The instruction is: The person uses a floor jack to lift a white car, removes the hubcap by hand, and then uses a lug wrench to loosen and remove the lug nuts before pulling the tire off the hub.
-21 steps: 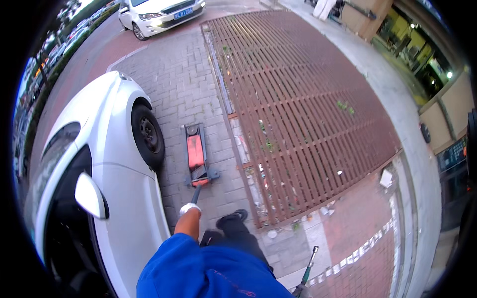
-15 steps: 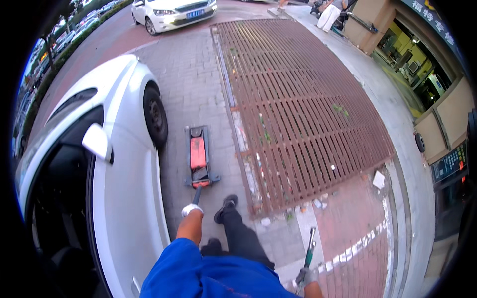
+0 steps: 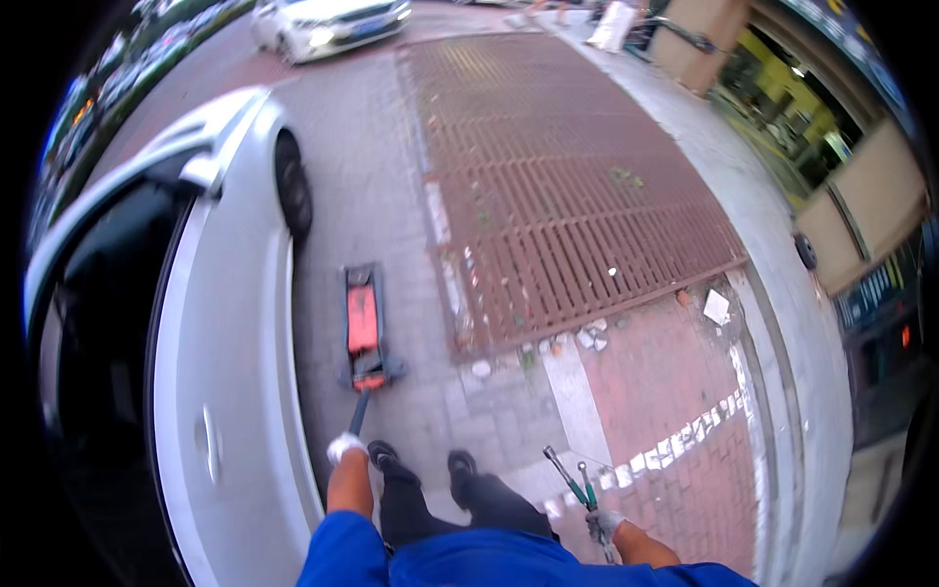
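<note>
My left hand (image 3: pixel 346 449), in a white glove, is closed on the long dark handle (image 3: pixel 362 417) of a low red and grey floor jack (image 3: pixel 362 318). The jack stands on the paving beside the white car (image 3: pixel 225 352), behind its front wheel (image 3: pixel 295 183). My right hand (image 3: pixel 604 528), in a greyish glove, grips two metal ratchet-type tools with green grips (image 3: pixel 564 472), held out at my right side. My dark shoes (image 3: pixel 463 460) are on the pavers below.
A rusty slatted metal grating (image 3: pixel 587 176) lies right of the jack, with litter along its edge. A concrete step (image 3: pixel 782 382) runs along a building with an open, lit doorway (image 3: pixel 782 108). Another white car (image 3: pixel 331 24) with lights on is ahead, left of some blurred figures.
The jack has moved back along the car, away from the front wheel, with my left hand on its handle. My right hand and both tools have come further into view. The view has shifted.
</note>
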A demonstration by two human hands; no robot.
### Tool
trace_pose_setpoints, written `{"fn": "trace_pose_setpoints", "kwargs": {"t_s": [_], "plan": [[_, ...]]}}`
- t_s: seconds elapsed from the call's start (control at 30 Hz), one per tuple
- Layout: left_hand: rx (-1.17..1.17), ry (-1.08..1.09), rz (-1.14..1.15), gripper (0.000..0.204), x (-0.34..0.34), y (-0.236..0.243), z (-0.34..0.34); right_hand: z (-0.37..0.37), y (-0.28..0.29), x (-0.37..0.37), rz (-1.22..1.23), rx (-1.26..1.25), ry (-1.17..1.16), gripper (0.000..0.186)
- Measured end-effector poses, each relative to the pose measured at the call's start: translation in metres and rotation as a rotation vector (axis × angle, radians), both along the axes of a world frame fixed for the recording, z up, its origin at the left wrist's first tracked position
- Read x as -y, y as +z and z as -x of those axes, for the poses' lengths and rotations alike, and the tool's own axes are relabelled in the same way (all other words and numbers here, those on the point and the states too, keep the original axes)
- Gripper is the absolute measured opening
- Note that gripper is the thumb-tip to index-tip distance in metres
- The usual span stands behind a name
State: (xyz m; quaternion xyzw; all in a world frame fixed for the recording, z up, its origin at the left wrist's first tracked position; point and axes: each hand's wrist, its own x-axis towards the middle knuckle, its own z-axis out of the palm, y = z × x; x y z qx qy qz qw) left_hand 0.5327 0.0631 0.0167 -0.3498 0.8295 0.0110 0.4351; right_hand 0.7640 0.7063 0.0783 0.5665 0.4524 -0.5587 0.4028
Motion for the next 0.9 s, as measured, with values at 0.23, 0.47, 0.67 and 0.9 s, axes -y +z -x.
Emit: {"fn": "trace_pose_setpoints", "kwargs": {"t_s": [0.23,0.47,0.67,0.9], "plan": [[-0.008,0.180,-0.126,0.037,-0.068,0.015,-0.133,-0.131,0.106,-0.039,-0.130,0.137,0.045,0.020],[-0.003,0.165,-0.132,0.045,-0.070,-0.005,-0.316,-0.175,0.062,-0.053,0.025,0.120,0.033,0.025],[-0.106,0.265,-0.130,0.038,-0.096,-0.048,-0.481,-0.183,0.005,-0.098,0.159,-0.008,0.168,0.028],[-0.313,0.817,-0.041,0.059,-0.221,-0.068,-0.628,-0.164,0.001,-0.164,0.141,-0.126,0.502,0.032]]}}
